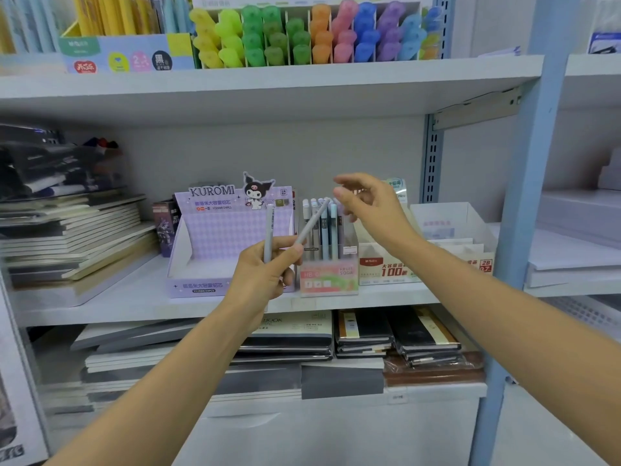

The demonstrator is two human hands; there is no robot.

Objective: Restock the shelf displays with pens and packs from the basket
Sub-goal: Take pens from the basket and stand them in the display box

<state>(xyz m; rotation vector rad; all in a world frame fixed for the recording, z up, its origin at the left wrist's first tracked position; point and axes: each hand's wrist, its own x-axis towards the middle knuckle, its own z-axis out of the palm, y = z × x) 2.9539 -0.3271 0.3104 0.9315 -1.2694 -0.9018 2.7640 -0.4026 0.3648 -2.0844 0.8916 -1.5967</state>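
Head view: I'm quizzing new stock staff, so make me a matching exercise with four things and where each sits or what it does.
1 highlighters
2 Kuromi box
3 wrapped notebooks
4 left hand

a on the bottom shelf
b grips two pens
c on the top shelf
d on the middle shelf

Pairs: 1-c, 2-d, 3-a, 4-b.

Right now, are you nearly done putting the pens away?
Partly. The pink cardboard pen box already holds several upright pens. The left hand grips two slim grey pens; the right hand hovers open by the box. Those two remain, and the purple Kuromi display box looks empty.
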